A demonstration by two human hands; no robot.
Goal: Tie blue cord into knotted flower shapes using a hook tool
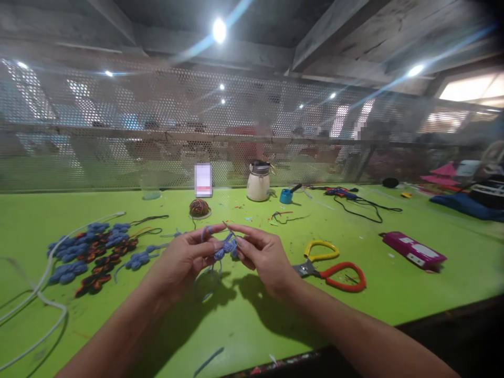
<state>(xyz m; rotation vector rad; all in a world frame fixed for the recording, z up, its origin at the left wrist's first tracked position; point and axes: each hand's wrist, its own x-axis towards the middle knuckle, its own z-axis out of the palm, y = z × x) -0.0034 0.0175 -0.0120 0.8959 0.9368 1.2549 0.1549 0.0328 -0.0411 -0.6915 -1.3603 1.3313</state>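
"Periwinkle-blue crocheted yarn piece [224, 250]: where was it?"

"Raised above the lime-green tabletop [252, 328]."

"And the grip?"

"The left hand [189, 253] pinched its left side, blue yarn looped around one finger; the right hand [263, 253] pinched its right side, a slim pointed tool [227, 227] at the fingertips."

"Nearby?"

"Metal scissors with yellow and red handles [310, 268] lay beside the right hand."

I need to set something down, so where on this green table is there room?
Mostly bare: between the scissors, the purple device and the near edge of the table; also between the scissors and the black-corded tool beyond. Crowded: the left, where yarn flowers and a white cable lie.
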